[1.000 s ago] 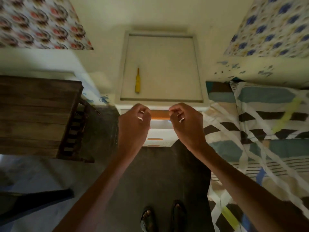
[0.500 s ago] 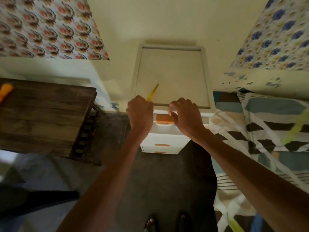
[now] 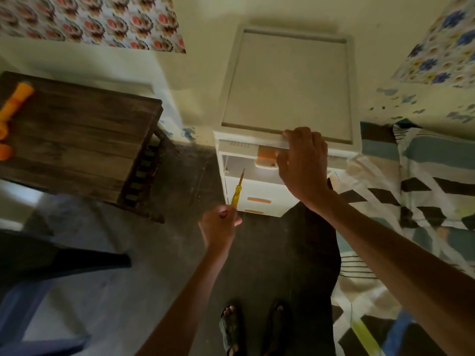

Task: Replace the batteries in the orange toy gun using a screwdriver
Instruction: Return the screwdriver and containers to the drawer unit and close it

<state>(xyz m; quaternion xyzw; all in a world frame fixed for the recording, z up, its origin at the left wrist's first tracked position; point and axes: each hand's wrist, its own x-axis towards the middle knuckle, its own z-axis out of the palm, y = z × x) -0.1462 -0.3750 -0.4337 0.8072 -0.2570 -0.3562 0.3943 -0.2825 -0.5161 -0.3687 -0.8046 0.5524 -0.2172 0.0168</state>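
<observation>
Early stage: screwdriver (image 3: pixel 237 190) in left hand (image 3: pixel 221 227), fingers closed round its handle, in front of the cabinet (image 3: pixel 285 80). Right hand (image 3: pixel 300 160) curled over the cabinet's top drawer handle (image 3: pixel 266 156). Toy gun (image 3: pixel 11 109) untouched on table (image 3: pixel 82 147), well left of cabinet. No screws, cover or batteries dealt with yet.

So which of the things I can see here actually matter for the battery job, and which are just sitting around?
Part of the job:
- yellow screwdriver, held in the left hand
- orange toy gun, lying on the wooden table

Just lying about:
- white drawer unit, whose top front edge the right hand rests on
- patterned bedding
- sandals on the person's feet
</observation>
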